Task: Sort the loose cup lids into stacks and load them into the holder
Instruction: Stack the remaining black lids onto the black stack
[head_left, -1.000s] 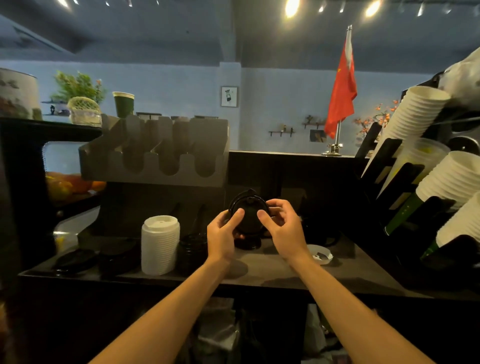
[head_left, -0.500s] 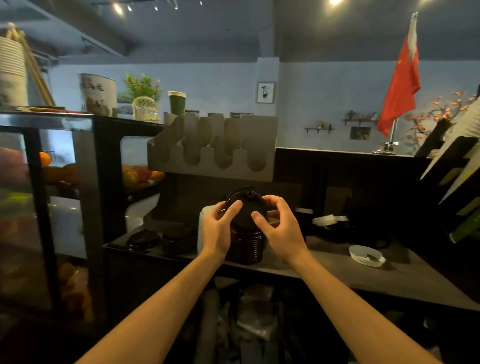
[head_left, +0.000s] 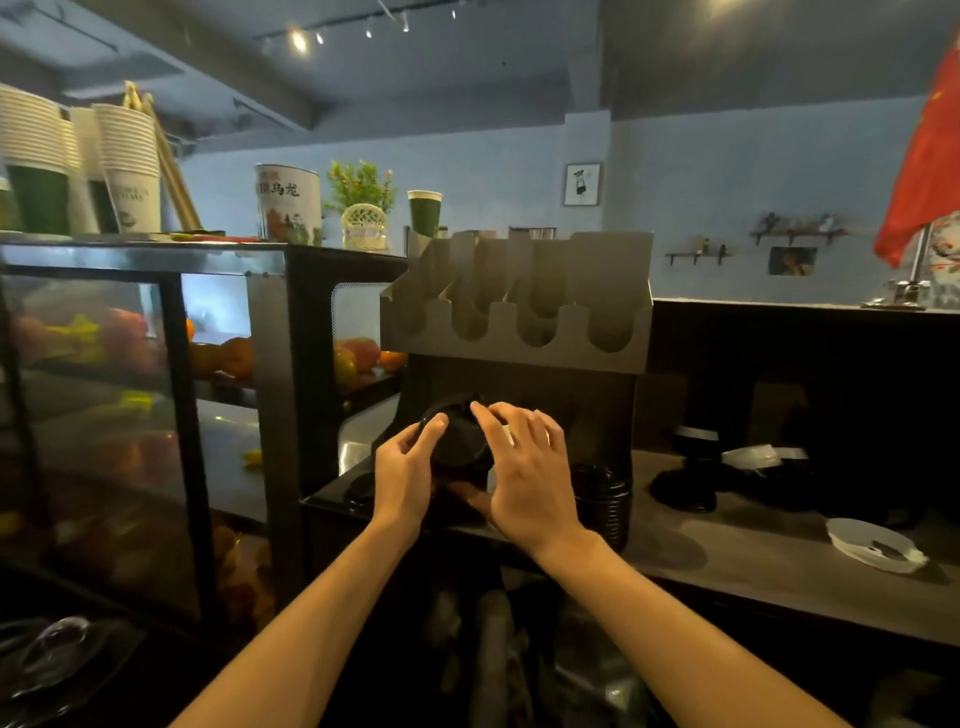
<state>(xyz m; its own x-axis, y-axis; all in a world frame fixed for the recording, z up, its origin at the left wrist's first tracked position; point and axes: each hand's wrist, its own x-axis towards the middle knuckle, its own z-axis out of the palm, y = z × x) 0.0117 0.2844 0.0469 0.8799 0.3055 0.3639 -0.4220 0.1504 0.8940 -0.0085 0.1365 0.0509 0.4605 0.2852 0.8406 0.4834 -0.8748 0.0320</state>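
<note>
- While the head view is dim and slightly blurred, both hands are readable at centre frame, in front of the dark surface (head_left: 753, 556).
- Left hand (head_left: 402, 475): fingers curled, thumb tip pressed on the left rim of a black lid (head_left: 460, 436); holding it.
- Right hand (head_left: 524, 475): fingers spread over the lid's right side and top, thumb underneath; also gripping the same lid.
- Black lid: tilted, face toward the camera, held above the surface's left end. Whether further lids sit directly beneath it cannot be told; that area is in shadow.
- Stack of black lids (head_left: 602, 506): stands on the surface just right of the right hand.
- Metal holder (head_left: 519, 332): above and behind the hands, four U-shaped slots across its front; contents not discernible.
- Clear lid (head_left: 872, 545): lies alone on the surface, far right, well apart from the hands.
- More dark lids (head_left: 685, 491) at the back of the surface, to the right of the stack; count unclear.
- Glass display case (head_left: 130, 395) at left holds fruit; paper cups (head_left: 78, 161) are stacked on its top.
</note>
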